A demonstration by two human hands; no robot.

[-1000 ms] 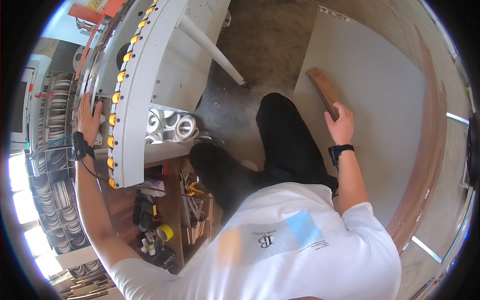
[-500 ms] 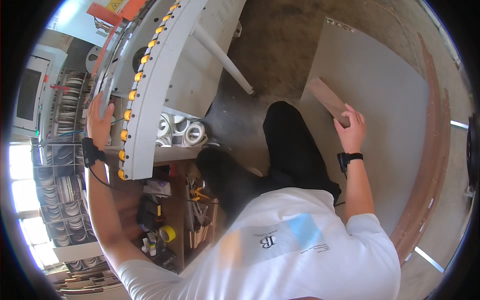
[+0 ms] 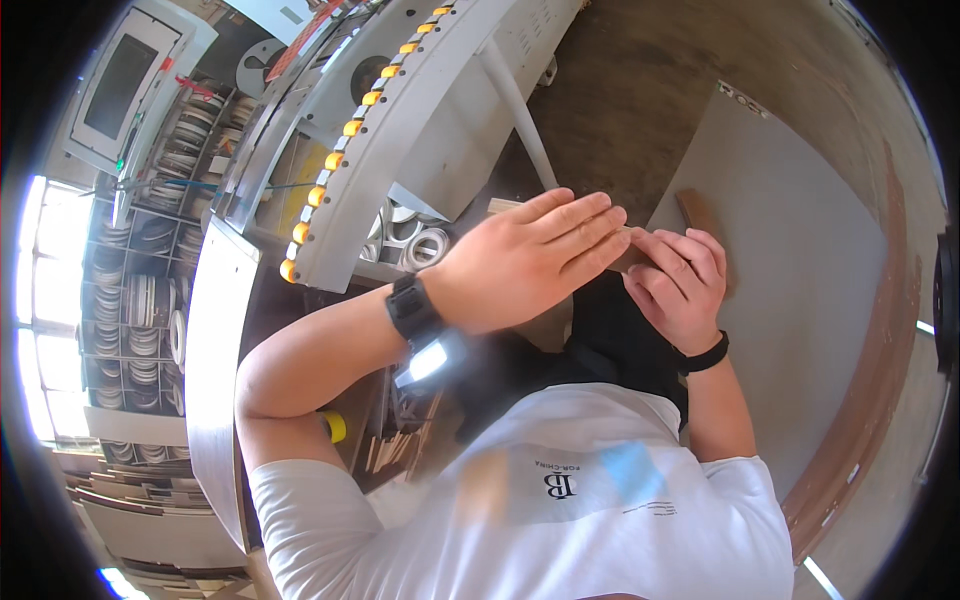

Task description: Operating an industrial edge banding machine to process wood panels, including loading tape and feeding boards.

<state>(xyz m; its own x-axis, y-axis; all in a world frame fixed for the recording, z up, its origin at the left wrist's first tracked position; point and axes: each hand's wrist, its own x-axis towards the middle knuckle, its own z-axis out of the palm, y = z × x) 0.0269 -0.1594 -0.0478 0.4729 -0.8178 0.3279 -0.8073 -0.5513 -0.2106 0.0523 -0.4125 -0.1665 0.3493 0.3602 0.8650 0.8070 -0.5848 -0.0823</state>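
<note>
The right hand (image 3: 675,285) curls its fingers closed around a narrow brown wooden strip (image 3: 697,215), whose long axis runs up and away. The left hand (image 3: 530,262), flat and open, empty, lies just beside it, fingertips touching the strip's near end above the grey flat board (image 3: 800,270).

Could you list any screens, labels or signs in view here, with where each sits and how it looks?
Screen: upper left, on a grey machine cabinet; dark rectangle in a pale frame, tilted.
Sign: top centre-left on the machine; narrow red-orange strip.
Label: top corner of the grey board; small, pale with dark marks.
</note>
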